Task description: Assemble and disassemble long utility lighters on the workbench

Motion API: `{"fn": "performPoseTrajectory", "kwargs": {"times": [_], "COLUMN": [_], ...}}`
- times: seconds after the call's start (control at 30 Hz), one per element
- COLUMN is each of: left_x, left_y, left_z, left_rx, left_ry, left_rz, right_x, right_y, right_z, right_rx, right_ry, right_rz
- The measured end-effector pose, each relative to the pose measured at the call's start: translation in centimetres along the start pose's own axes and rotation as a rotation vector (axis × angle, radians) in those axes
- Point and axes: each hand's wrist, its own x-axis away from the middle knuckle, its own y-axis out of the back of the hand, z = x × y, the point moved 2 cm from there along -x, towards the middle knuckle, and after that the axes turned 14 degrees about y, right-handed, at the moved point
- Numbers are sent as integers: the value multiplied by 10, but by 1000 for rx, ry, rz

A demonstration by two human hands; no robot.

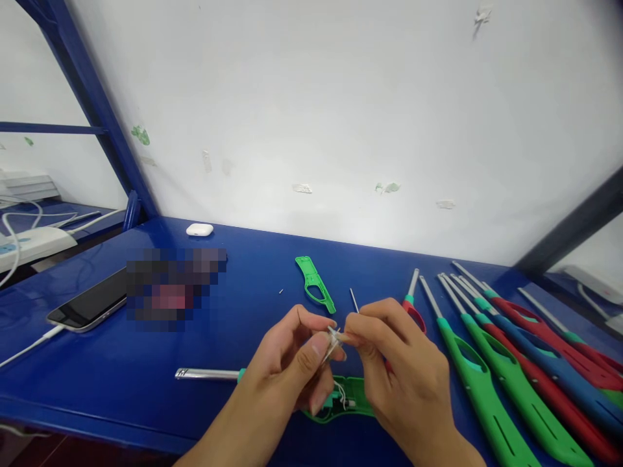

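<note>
My left hand point(291, 363) and my right hand point(394, 366) meet above the blue table point(97, 383), both pinching a small clear part with thin wires point(333, 340). The wires run down to an opened green lighter point(341, 399) lying under my hands. Its metal nozzle tube point(207, 373) sticks out to the left. A loose green lighter shell half point(315, 283) lies just beyond my fingers, with a thin metal pin point(354, 299) beside it.
Several long lighters in green point(479, 383), red and blue lie in a row at the right. A phone point(90, 305) on a white cable lies at the left, a white earbud case point(199, 229) near the wall. A power strip point(29, 243) sits far left.
</note>
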Motion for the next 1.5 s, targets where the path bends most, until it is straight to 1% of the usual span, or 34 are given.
{"fn": "performPoseTrajectory", "kwargs": {"times": [0.17,0.33,0.53,0.67,0.8,0.87,1.1,1.3,1.5], "left_x": [5,7,3,3,4,4,2,1,3], "left_y": [-1,-5,-4,-4,-5,-5,-3,-2,-1], "left_z": [-3,-4,-6,-10,-12,-12,-11,-12,-9], "left_rx": [-7,71,93,75,61,50,30,32,36], "left_ry": [15,17,28,42,30,19,-52,-67,-46], "left_rz": [-21,-58,-32,-49,-111,-122,-66,-89,-94], "right_x": [-3,-5,-8,-11,-11,-10,-11,-15,-9], "right_y": [-1,-1,3,13,21,22,24,23,17], "right_z": [5,9,6,0,-1,0,7,8,5], "right_rx": [22,26,-7,-43,17,17,90,-17,-72], "right_ry": [-3,-3,-15,-22,9,13,91,78,50], "right_rz": [-32,-67,-63,-15,53,81,115,170,187]}}
